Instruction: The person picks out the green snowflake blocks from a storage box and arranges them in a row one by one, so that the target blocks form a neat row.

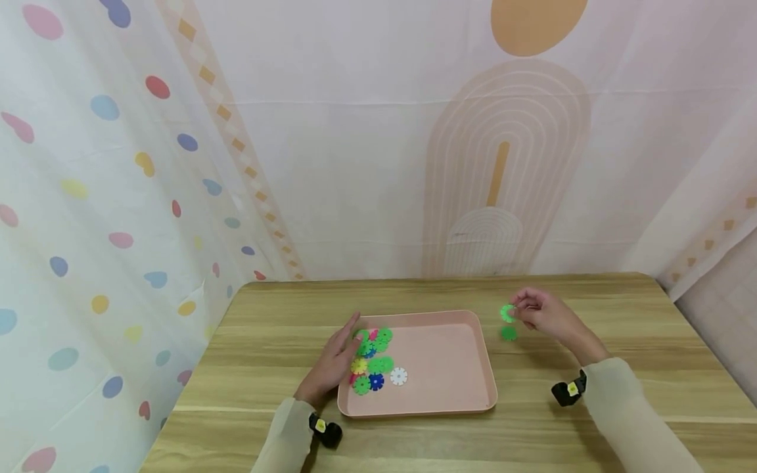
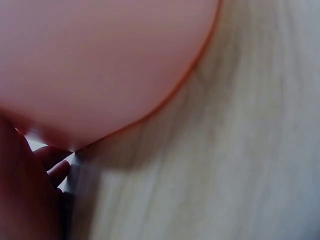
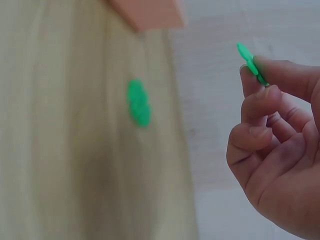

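Observation:
My right hand (image 1: pixel 547 318) pinches a green snowflake building disc (image 3: pixel 245 53) between thumb and index finger, with the other fingers curled in. It is raised to the right of the pink tray (image 1: pixel 443 368). On the wood below lies a second green disc (image 1: pixel 508 333). At the tray's left side my left hand (image 1: pixel 331 368) holds the rim, thumb over the inside and fingers along the outer edge. Near that thumb, discs in green, yellow, pink and blue crowd the tray's left part. A white disc (image 1: pixel 399 376) sits a little apart from them.
A wooden table (image 1: pixel 414 447) carries everything. Behind it hangs a patterned curtain (image 1: pixel 343 164), and a dotted one (image 1: pixel 118 197) hangs on the left. Black cameras are strapped at both wrists, over light sleeves (image 1: pixel 633 407).

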A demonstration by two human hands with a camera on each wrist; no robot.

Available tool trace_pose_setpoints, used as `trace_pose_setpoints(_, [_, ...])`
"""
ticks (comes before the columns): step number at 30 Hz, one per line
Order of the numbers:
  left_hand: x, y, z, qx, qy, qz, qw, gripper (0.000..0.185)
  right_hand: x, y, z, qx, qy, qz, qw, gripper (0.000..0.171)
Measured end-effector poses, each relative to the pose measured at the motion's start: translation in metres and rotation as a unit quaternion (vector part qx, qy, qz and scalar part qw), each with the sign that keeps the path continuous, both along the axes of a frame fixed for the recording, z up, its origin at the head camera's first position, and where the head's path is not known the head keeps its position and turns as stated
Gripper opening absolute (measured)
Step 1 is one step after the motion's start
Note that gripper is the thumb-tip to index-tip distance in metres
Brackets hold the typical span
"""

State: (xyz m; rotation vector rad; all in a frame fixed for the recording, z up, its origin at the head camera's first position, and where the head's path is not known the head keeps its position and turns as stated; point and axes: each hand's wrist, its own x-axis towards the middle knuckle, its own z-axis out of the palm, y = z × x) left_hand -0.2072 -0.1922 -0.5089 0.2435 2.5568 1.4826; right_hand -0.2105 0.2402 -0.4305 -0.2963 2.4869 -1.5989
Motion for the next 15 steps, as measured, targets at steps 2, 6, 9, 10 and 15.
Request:
trace_pose_setpoints(2, [0.000,0.000,-0.001,-0.001,0.002,0.000,1.0000,0.058,0.001,0.005,-0.007,0.001,-0.004,-0.009,1.000,0.020])
trace_pose_setpoints(6, [0.001,-0.001,0.000,0.002,0.000,0.000,1.0000,0.059,0.000,0.014,-0.021,0.017,-0.007,-0.030,0.999,0.021])
trace_pose_setpoints(9, [0.002,-0.001,0.000,0.002,-0.004,0.001,1.0000,0.059,0.000,0.019,-0.030,0.043,-0.006,-0.043,0.998,0.021])
trace_pose_setpoints(10, [0.002,-0.001,0.001,0.003,-0.004,0.001,1.0000,0.059,0.000,0.020,-0.032,0.052,-0.007,-0.046,0.998,0.021])
trace_pose_setpoints(15, [0.004,-0.002,0.002,0.004,-0.008,0.002,1.0000,0.058,-0.001,0.026,-0.042,0.076,-0.017,-0.044,0.996,0.020])
